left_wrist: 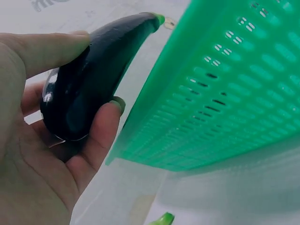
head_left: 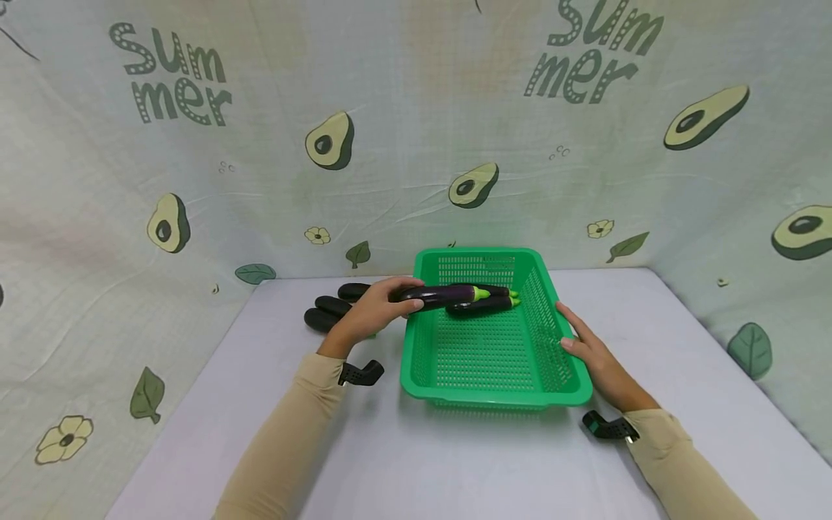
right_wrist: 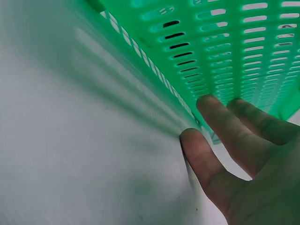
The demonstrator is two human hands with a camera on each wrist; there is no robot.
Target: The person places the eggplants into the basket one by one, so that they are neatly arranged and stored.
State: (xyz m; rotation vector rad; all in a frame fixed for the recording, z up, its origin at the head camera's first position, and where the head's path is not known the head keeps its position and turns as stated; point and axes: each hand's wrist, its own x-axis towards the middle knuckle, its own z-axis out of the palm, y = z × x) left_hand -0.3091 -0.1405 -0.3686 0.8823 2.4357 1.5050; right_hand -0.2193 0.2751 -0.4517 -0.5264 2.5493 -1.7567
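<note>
- Eggplant [head_left: 438,296], glossy and dark purple, is held at the left rim of a green basket [head_left: 481,398], its green stem end pointing right.
- My left hand [head_left: 372,312] pinches its rounded end between thumb and fingers; my right hand [head_left: 596,359] touches the basket's right side, fingers spread.
- I judge it light, firm, slick-skinned and easily bruised: best held gently around the thick body.

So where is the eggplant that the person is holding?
In the head view, that eggplant is near the picture's middle, in the left hand, at the left rim of the green basket, its stem end pointing right.
</note>
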